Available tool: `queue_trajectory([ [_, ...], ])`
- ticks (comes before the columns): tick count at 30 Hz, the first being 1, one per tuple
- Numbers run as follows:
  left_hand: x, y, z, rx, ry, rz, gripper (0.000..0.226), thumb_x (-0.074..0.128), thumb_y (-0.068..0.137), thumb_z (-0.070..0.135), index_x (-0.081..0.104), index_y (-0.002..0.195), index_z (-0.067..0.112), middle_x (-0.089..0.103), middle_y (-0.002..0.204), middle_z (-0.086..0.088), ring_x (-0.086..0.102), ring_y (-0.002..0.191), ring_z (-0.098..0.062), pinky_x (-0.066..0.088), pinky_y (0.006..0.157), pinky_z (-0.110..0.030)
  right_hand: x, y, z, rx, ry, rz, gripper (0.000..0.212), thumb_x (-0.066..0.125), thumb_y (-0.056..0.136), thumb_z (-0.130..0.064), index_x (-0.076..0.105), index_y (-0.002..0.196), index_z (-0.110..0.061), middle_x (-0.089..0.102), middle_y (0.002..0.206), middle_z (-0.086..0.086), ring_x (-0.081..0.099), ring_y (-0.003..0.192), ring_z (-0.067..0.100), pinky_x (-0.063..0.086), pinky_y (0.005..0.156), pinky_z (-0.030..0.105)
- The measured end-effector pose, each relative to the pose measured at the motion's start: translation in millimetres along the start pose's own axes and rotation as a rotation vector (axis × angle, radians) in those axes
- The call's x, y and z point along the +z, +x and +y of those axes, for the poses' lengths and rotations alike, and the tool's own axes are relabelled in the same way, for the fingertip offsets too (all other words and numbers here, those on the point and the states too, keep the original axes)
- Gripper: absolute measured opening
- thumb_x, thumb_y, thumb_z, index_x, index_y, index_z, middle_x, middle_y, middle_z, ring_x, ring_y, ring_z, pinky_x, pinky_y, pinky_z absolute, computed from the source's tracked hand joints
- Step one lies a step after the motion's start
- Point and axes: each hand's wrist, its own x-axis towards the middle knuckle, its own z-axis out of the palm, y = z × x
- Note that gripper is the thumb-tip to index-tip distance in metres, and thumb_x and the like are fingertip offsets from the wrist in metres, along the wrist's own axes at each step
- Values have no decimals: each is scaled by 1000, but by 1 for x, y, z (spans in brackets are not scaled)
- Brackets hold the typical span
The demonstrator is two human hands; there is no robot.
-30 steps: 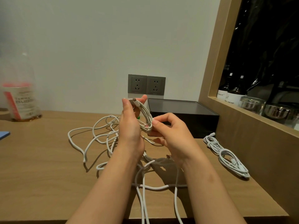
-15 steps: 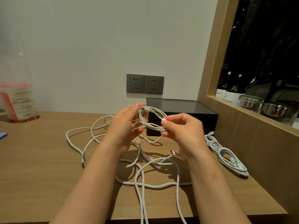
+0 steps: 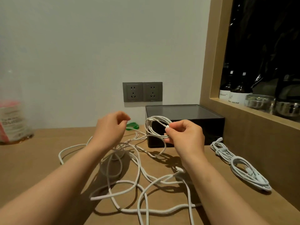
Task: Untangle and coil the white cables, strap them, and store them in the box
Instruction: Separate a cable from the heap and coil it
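While the right hand [image 3: 185,137] pinches a small coil of white cable [image 3: 148,125] between its thumb and curled fingers, holding it in the air in front of the black box [image 3: 212,132], the left hand [image 3: 112,127] hangs apart from the coil to its left, fingers loosely curled with nothing in them. One plug end of the coil sits right at the right thumb tip, and a strand trails down from the coil to the wooden table [image 3: 40,159]. There it joins the loose white cables [image 3: 139,169], which sprawl in crossing loops under and between both forearms and run out of the bottom of the view. A white plug end lies on the table just beside the right wrist. A green band [image 3: 133,125] lies on the table just beyond the left fingertips, near the box's left front corner. The box stands against the wall at the back of the table, and whether its dark top is a lid or an open inside cannot be told. To the right of the box, near the wooden side panel, a finished cable bundle [image 3: 240,166] lies stretched out on the table, bound round near its far end. Two grey wall sockets [image 3: 142,92] sit above the box. A blurred clear container [image 3: 13,120] with a red and white label stands at the far left. In the dark niche on the right, labelled bottles [image 3: 235,93] stand beside glass jars [image 3: 259,103].
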Motion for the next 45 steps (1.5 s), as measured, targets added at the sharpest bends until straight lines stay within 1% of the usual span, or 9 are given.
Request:
queue_trajectory([
  [8, 56, 52, -49, -55, 251, -178, 19, 52, 92, 12, 64, 105, 18, 66, 108, -3, 59, 95, -15, 52, 86, -30, 37, 27, 14, -118, 22, -21, 18, 64, 86, -11, 60, 74, -24, 66, 78, -1, 66, 58, 4, 47, 50, 8],
  [13, 70, 51, -67, -29, 582, -260, 19, 57, 89, 33, 65, 101, 20, 66, 97, 0, 59, 85, -16, 49, 70, -28, 35, 34, 24, -136, 4, -40, 16, 64, 87, -12, 60, 76, -24, 65, 80, -1, 67, 65, 8, 49, 53, 9],
  [19, 68, 43, -68, 16, 651, -254, 17, 49, 91, 18, 65, 97, 23, 65, 97, 0, 59, 88, -20, 48, 70, -31, 34, 28, 26, -135, -56, -32, 19, 63, 87, -12, 58, 76, -27, 64, 81, -2, 65, 65, 6, 48, 52, 7],
  [21, 65, 40, -69, 5, 580, -203, 16, 48, 93, 20, 63, 101, 20, 65, 98, -1, 59, 89, -19, 49, 74, -31, 32, 23, 19, -146, -60, -18, 20, 63, 87, -13, 57, 76, -28, 64, 81, -3, 65, 64, 5, 48, 53, 7],
  [26, 29, 38, -26, -79, -63, -43, 12, 52, 94, 18, 61, 101, 13, 66, 92, -4, 63, 83, -16, 49, 70, -26, 14, 18, -11, -125, 87, 61, 14, 65, 86, -13, 62, 79, -24, 66, 80, -3, 67, 63, 3, 55, 60, 17],
  [29, 2, 24, 16, -98, -400, -33, 9, 53, 94, 14, 60, 90, 18, 65, 86, -4, 64, 78, -15, 54, 69, -28, -2, 13, -38, -63, 314, 137, 10, 66, 84, -8, 63, 82, -17, 68, 79, 1, 67, 60, 4, 58, 67, 25],
  [33, -18, -10, 53, -110, -629, -16, 13, 55, 92, 16, 63, 85, 24, 65, 86, -2, 60, 74, -13, 51, 64, -23, -24, -10, -61, 114, 684, 204, 8, 66, 82, -1, 64, 84, -8, 68, 80, 7, 68, 58, 9, 58, 59, 23],
  [39, -12, -53, 67, -168, -768, -57, 15, 56, 92, 13, 64, 98, 23, 69, 87, 2, 61, 73, -10, 50, 62, -18, -40, -34, -61, 278, 773, 102, 11, 64, 81, 1, 64, 80, -9, 68, 73, 7, 68, 65, 13, 58, 66, 42],
  [45, -6, -60, 64, -134, -610, -165, 6, 63, 87, 14, 65, 88, 19, 71, 73, 4, 64, 63, -4, 49, 56, -16, -42, -32, -58, 419, 848, -49, 11, 63, 81, -3, 62, 84, -13, 70, 63, 3, 69, 62, 12, 45, 73, 60],
])
